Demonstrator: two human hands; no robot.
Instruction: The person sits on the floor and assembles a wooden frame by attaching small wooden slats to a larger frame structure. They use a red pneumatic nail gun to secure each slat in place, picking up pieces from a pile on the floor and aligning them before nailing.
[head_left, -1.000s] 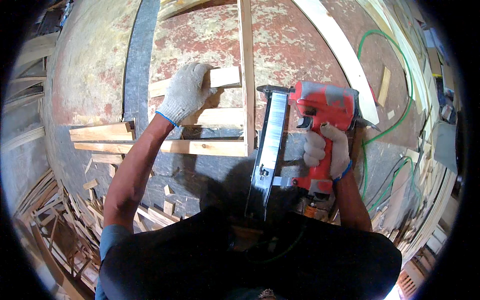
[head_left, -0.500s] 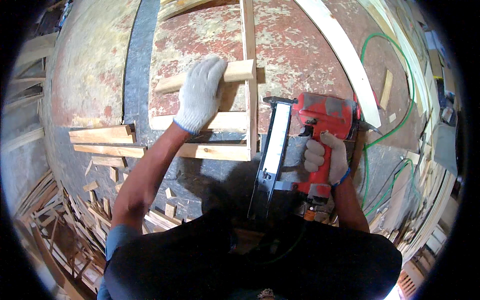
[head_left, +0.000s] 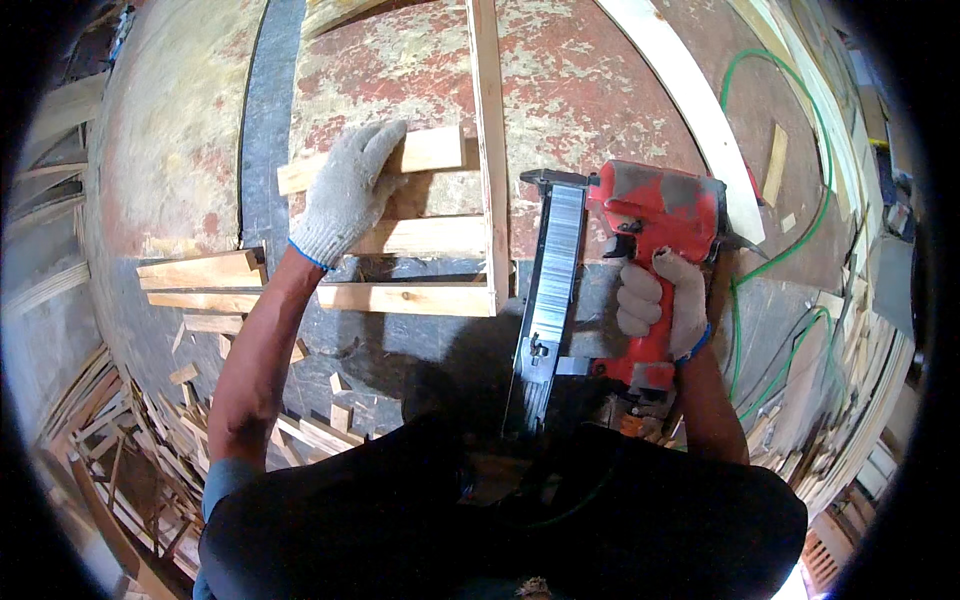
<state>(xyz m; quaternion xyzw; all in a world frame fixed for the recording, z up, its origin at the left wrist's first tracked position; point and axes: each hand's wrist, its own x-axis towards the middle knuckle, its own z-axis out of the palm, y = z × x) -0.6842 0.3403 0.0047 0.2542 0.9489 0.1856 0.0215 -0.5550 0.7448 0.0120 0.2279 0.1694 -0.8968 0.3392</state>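
My left hand (head_left: 348,190), in a white knit glove, is closed around a short wooden slat (head_left: 432,150). The slat's right end stops just left of a long wooden strip (head_left: 488,150) running away from me. Two more slats, an upper one (head_left: 430,237) and a nearer one (head_left: 405,299), meet that strip at its near end like rungs. On the right, my gloved right hand (head_left: 660,300) grips the handle of a red nail gun (head_left: 655,200). Its long magazine (head_left: 553,290) points toward me, and its nose is right of the strip.
Loose wooden pieces (head_left: 200,271) lie left of my forearm, above a heap of offcuts (head_left: 130,450). A pale board (head_left: 690,90) curves along the right side. Beyond it runs a green hose (head_left: 826,160). The worktop (head_left: 390,70) has worn red paint.
My left hand has shifted left with the slat, whose right end came off the long strip. The long strip and its rungs appear slightly left, and the nail gun a little higher.
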